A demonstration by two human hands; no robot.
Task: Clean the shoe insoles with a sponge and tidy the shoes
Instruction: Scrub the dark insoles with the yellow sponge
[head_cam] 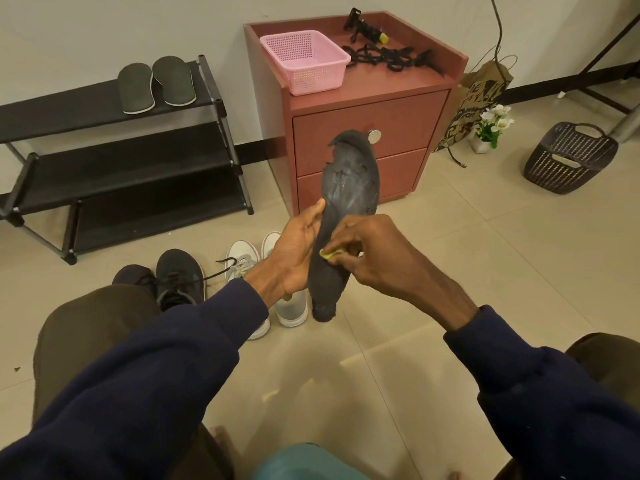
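A worn dark grey insole (349, 188) with a torn toe edge stands upright in front of me, toe end up. My left hand (294, 251) grips its left edge at mid-length. My right hand (370, 254) pinches a small yellow-green sponge (327, 253) against the insole's face. Two more dark insoles (156, 84) lie side by side on the top shelf of the black shoe rack (214, 109). On the floor sit a pair of dark sneakers (176, 275) with a loose lace and a pair of white sneakers (242, 268), partly hidden by my left arm.
A reddish bedside cabinet (374, 140) stands behind the insole, with a pink basket (304, 64) and black laces (384, 57) on top. A paper bag (481, 98), small flower pot (491, 129) and dark plastic basket (571, 157) stand to the right on the tiled floor.
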